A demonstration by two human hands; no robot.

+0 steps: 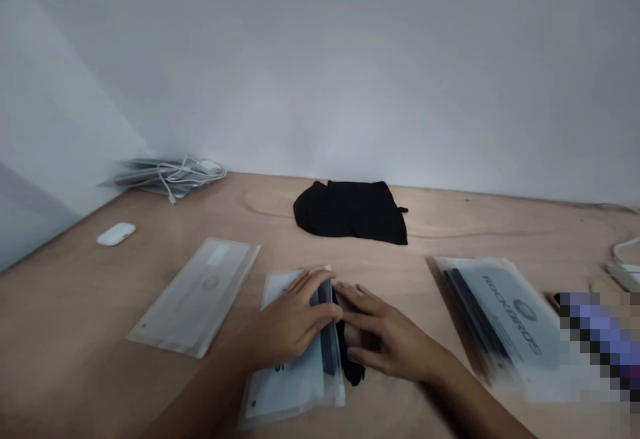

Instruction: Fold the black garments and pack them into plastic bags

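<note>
A translucent plastic zip bag with a white sheet and dark material inside lies at the front middle of the table. My left hand rests over it, with fingers and thumb curled at its raised right edge. A folded black cloth sits right beside that edge, partly covered by my hands. My right hand touches the cloth and the bag's edge, its fingers stretched out and apart. How far the cloth goes into the bag is hidden by my fingers.
Further back lies a flat black fabric piece. A flat zip bag is at left, and stacked filled bags are at right. A white earbud case, a white cable on more bags, and a pixelated object also lie on the wooden table.
</note>
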